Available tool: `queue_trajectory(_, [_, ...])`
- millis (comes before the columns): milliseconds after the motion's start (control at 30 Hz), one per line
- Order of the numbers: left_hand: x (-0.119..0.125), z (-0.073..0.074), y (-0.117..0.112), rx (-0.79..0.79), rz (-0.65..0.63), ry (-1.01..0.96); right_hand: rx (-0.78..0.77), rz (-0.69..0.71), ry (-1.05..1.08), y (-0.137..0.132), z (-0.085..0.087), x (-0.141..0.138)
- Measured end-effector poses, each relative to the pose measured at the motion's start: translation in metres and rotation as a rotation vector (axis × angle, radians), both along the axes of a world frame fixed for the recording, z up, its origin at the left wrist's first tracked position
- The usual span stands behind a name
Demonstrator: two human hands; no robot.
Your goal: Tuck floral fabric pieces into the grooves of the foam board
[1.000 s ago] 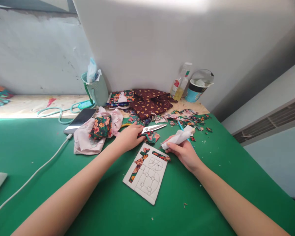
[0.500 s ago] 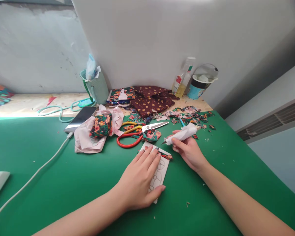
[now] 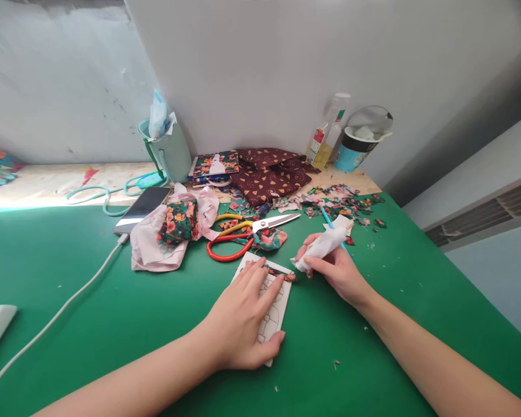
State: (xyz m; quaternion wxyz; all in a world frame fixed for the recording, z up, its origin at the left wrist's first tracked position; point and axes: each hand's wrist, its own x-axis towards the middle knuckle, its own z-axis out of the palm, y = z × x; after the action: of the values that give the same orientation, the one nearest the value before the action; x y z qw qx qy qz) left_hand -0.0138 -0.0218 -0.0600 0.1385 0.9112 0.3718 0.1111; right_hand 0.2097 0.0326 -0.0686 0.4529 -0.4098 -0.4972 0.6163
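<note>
My left hand (image 3: pixel 243 315) lies flat with fingers spread, pressing on a small white board (image 3: pixel 282 304) that has outlines drawn on it. A twisted strip of floral fabric (image 3: pixel 289 277) runs across the board's upper part, partly under my fingers. My right hand (image 3: pixel 336 272) is closed round a slim tool wrapped in white tissue (image 3: pixel 325 246), just right of the board. Its lower tip comes close to the strip's right end; whether they touch is unclear. Beyond the board lie scissors (image 3: pixel 260 225) with red and yellow handles, blades apart.
A pink and floral cloth bundle (image 3: pixel 178 226) and a phone (image 3: pixel 143 208) on a white cable lie left. Fabric scraps (image 3: pixel 342 200), a blue stick (image 3: pixel 327 217) and maroon cloth (image 3: pixel 269 176) are behind. A bottle (image 3: pixel 327 136), a paper bucket (image 3: pixel 356 152) and a green holder (image 3: pixel 173 153) stand at the wall.
The board and my left hand have shifted slightly left. My right hand has tipped the wrapped tool more upright and lowered its tip towards the strip's right end.
</note>
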Motion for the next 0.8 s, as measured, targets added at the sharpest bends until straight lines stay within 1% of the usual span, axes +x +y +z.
queue_trajectory(133, [-0.0002,-0.0001,0.0005,0.027,-0.009,0.036,0.018,-0.003,-0.077,-0.0029,0.0000,-0.0030])
queue_trajectory(333, [-0.0006,0.0040,-0.0027,0.039,0.016,0.118,0.048,0.005,-0.161,-0.0058,-0.0026,-0.0050])
queue_trajectory(467, [-0.0020,0.0061,-0.0018,0.036,0.003,0.138,0.038,0.008,-0.210,-0.0054,-0.0008,-0.0046])
queue_trajectory(667, [-0.0023,0.0092,0.0000,0.013,-0.004,0.157,0.091,0.039,-0.243,-0.0053,0.0007,-0.0051])
queue_trajectory(800, [-0.0023,0.0082,-0.0002,0.016,0.001,0.154,0.128,0.046,-0.276,-0.0061,0.0011,-0.0052])
